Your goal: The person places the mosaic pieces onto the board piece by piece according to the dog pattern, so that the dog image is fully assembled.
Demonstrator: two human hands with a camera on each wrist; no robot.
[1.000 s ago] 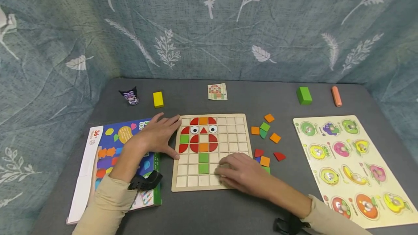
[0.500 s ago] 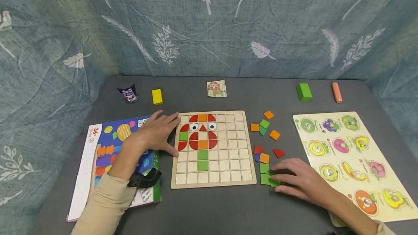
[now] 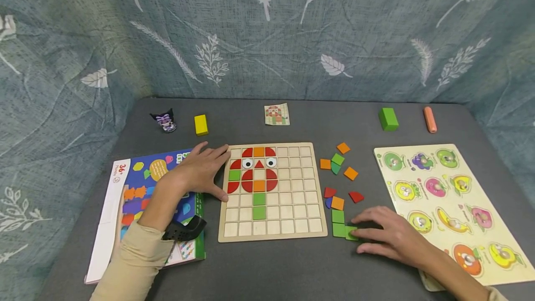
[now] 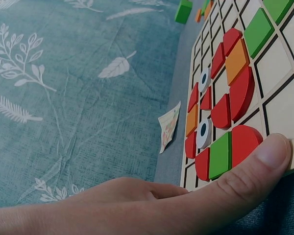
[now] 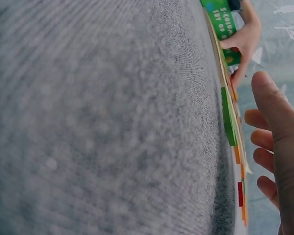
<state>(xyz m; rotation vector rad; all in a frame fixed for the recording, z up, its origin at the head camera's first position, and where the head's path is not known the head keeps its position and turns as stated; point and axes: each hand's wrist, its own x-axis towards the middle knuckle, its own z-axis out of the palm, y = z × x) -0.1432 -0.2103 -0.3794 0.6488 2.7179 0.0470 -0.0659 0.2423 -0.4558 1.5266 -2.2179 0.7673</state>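
A wooden grid board lies on the table, bearing red, orange and green tiles and two eye discs that form a partial figure. My left hand rests at its left edge, fingers spread and thumb extended along the side; the left wrist view shows the thumb beside the red and green tiles. To the right of the board, my right hand has loosely bent fingers, with fingertips at the lowest green square tile. Whether they touch it is unclear. Two more green squares adjoin that tile.
Loose orange, red, green and blue pieces lie right of the board. A fruit puzzle board is farther right, a blue box at left. Along the back are a pattern card, figurine, yellow block, green block and orange stick.
My right hand has moved right, off the board's lower right part, to the loose green squares, then drawn back slightly. My left hand stays at the board's left edge.
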